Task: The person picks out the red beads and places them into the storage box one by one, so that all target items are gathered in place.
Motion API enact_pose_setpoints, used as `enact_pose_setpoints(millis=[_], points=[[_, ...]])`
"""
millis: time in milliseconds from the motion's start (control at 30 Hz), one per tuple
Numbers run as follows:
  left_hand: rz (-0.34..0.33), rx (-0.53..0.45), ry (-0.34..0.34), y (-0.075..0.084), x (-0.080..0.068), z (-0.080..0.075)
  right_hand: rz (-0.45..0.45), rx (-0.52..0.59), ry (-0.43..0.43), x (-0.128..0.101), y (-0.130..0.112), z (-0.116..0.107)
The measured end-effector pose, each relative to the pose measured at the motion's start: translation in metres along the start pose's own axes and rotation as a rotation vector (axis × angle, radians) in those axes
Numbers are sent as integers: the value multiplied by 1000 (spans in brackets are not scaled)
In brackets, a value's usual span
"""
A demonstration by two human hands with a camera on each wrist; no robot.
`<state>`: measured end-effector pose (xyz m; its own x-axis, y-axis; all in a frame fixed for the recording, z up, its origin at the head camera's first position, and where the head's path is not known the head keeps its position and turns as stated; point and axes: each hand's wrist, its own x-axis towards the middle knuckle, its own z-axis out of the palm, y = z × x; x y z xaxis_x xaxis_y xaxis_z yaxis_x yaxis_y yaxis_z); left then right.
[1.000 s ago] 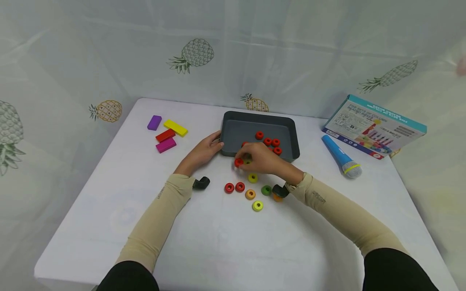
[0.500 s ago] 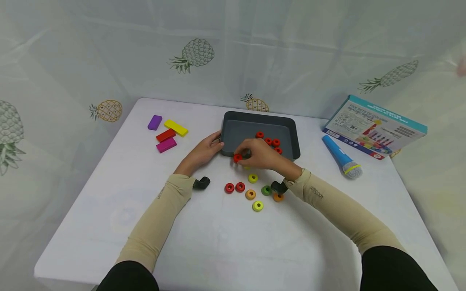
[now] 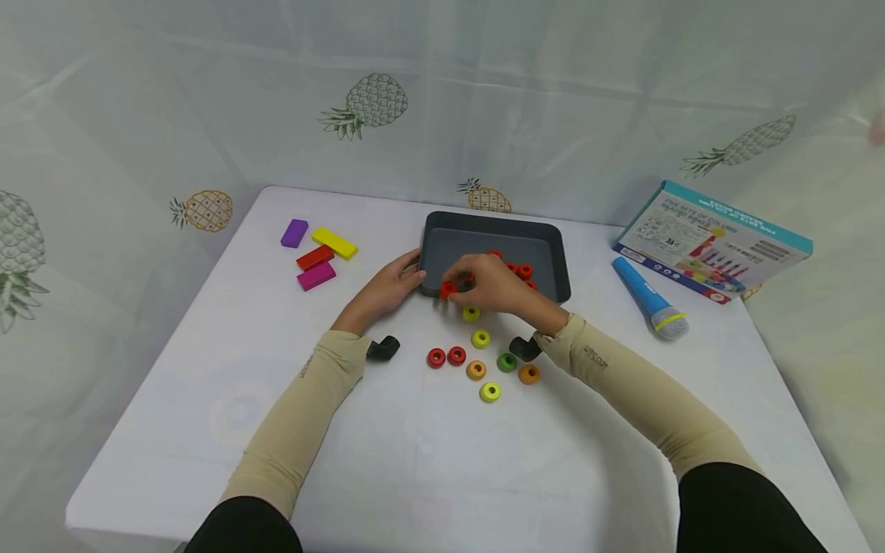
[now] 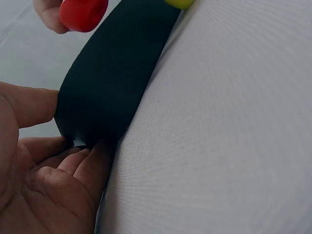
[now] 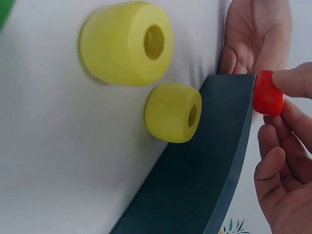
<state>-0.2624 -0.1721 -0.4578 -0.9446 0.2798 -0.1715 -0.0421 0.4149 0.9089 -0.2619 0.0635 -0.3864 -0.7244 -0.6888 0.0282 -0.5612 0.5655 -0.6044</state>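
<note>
Red ring (image 3: 448, 289) pinched between right-hand fingers (image 5: 292, 80) above the tray's rim (image 3: 442, 295) (left fingers (image 4: 34, 105) clamped on its corner).

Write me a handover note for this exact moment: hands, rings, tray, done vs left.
Right hand: pinching a red ring over the tray's near-left rim.
Left hand: grip on the tray at its near-left corner, steadying it.
Done: several red rings lie in the tray, partly hidden by the right hand.
Left: two red rings on the table, plus three yellow rings, two orange and one green, all near the tray's front.
</note>
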Motion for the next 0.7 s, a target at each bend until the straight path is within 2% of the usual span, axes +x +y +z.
enact_pose_setpoints(millis=[300, 700], points=[[-6, -11, -4, -2, 1, -1, 8, -39, 84, 12, 5, 3], [-6, 0, -2, -1, -1, 0, 67, -38, 101, 27, 17, 11]])
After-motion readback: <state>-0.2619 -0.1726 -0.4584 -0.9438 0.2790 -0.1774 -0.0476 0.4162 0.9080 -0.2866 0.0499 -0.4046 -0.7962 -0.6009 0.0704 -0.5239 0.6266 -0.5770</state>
